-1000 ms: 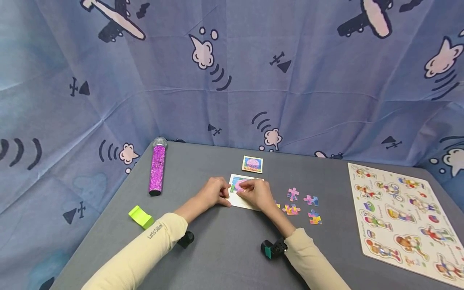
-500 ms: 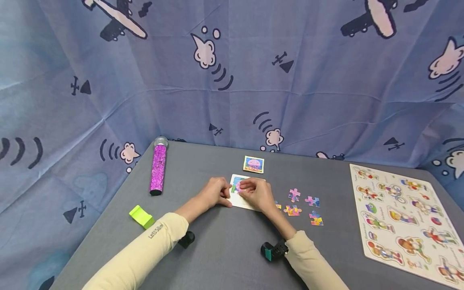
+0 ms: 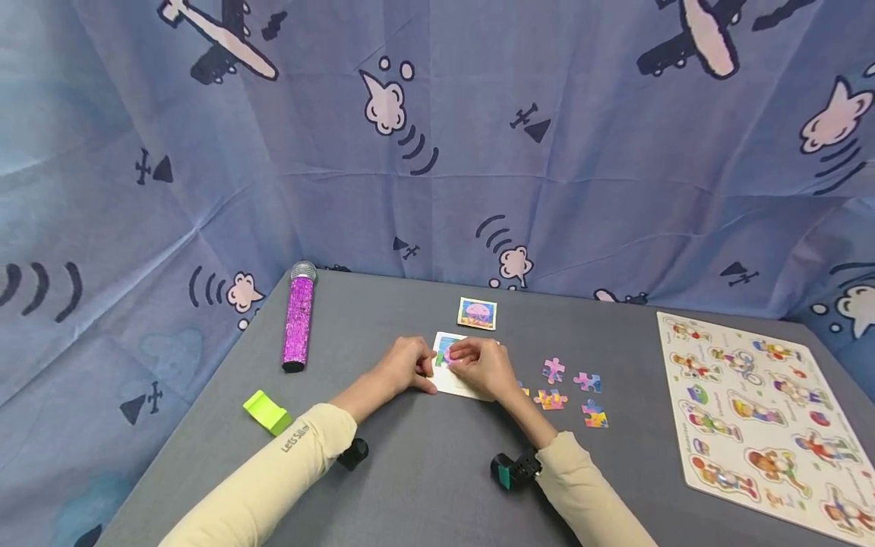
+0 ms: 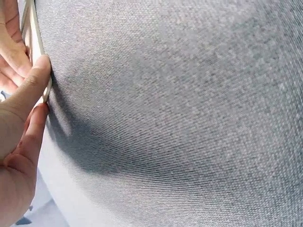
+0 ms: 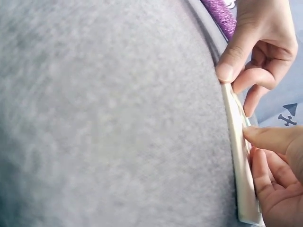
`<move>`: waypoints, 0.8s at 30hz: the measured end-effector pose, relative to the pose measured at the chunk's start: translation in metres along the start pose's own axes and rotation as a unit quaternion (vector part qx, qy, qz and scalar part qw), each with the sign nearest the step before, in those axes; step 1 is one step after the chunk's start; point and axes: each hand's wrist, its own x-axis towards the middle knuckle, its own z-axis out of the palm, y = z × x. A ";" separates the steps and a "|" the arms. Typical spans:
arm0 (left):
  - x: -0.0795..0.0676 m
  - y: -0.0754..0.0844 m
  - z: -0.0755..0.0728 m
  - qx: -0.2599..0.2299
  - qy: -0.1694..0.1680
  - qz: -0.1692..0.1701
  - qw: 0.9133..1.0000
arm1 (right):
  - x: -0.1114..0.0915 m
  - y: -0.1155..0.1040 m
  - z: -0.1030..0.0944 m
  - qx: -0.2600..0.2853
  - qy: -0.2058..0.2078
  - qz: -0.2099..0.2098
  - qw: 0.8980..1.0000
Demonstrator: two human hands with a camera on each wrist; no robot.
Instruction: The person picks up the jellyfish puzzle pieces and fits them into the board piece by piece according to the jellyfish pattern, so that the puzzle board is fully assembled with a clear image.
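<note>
With thumb and curled fingers, the left hand (image 3: 405, 365) grips the near left corner of a flat white rectangular puzzle board (image 3: 459, 384) on the grey fabric surface (image 3: 424, 479). The right hand (image 3: 485, 368) bends its fingers onto the board; whether they pinch anything is hidden. Pink, yellow and blue puzzle pieces (image 3: 550, 399) lie right of it.

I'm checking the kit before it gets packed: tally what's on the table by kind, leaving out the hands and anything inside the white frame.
Microphone: 1
Green block: 1
Card: 1
White frame: 1
Large board: 1
Loose pieces: 5, one partly hidden by the right hand
Total: 10 in view
</note>
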 end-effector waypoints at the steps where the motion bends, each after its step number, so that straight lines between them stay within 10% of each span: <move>1: 0.000 0.000 0.000 0.000 0.000 0.000 1.000 | 0.000 0.001 0.000 0.009 -0.002 0.004 1.000; 12: 0.002 0.001 0.002 -0.008 -0.005 -0.023 1.000 | -0.003 0.007 -0.012 0.131 0.031 0.050 0.990; 24: 0.001 0.005 0.000 -0.014 -0.010 -0.018 1.000 | -0.017 0.025 -0.056 0.096 0.048 0.039 0.993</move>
